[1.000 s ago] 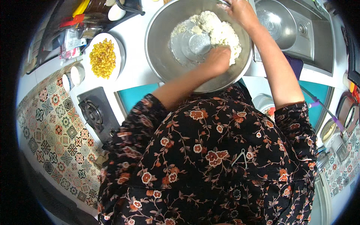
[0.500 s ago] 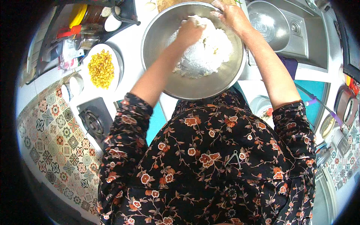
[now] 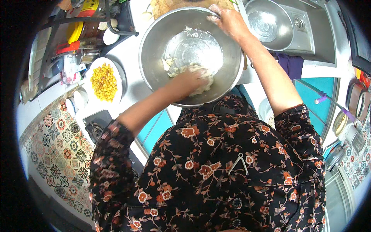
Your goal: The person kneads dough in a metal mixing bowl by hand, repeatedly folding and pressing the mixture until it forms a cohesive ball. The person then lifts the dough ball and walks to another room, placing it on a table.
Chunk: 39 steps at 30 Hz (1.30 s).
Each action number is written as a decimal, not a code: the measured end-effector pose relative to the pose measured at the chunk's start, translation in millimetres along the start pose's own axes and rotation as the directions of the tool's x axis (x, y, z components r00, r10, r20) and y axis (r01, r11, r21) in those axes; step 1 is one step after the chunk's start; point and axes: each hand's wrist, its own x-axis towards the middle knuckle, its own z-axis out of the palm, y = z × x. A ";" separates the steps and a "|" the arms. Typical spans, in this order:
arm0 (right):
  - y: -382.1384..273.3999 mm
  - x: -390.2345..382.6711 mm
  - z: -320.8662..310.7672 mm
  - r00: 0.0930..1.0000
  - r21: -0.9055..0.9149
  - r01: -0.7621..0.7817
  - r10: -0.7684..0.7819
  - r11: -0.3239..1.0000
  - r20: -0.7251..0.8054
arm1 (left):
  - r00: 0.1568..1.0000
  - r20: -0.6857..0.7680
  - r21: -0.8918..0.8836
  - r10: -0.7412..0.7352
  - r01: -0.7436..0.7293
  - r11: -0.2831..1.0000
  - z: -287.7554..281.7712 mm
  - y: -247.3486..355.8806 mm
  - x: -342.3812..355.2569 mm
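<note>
A large steel mixing bowl [image 3: 154, 58] stands on the counter, with a pale, shaggy lump of dough [image 3: 204, 88] low in its near side. My left hand [image 3: 192, 80] is down in the bowl, its motion-blurred fingers closed over the dough. At the bowl's far right rim, my right hand [image 3: 231, 22] grips the edge, fingers dusted with flour. Dry flour [image 3: 195, 34] clings to the far part of the bowl's floor, and small dough scraps [image 3: 169, 63] lie left of the lump.
Left of the bowl is a white plate of yellow corn kernels [image 3: 103, 82], behind a gas hob [image 3: 96, 123]. A wooden board [image 3: 166, 8] lies beyond. On the right, another steel bowl [image 3: 266, 23] sits in the sink [image 3: 320, 46], with a purple cloth [image 3: 290, 65] over its front.
My left hand has come from the far side of the bowl to the near side, and the dough lump has come with it, baring the floured bottom. My right hand keeps the rim.
</note>
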 end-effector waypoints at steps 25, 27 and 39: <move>-5.2 -3.0 -0.5 0.997 0.088 0.031 -0.025 0.996 -0.068 | 0.997 -0.005 0.175 -0.071 0.071 0.982 10.3 -12.8 33.6; -7.3 -3.0 0.2 0.999 0.095 -0.045 0.046 0.994 -0.003 | 0.958 -0.159 0.129 -0.240 0.261 0.957 19.3 -16.5 57.3; 2.5 3.0 -1.8 0.998 0.016 -0.046 0.045 0.999 0.045 | 0.995 -0.094 0.105 -0.040 0.050 0.993 -22.4 15.4 -4.0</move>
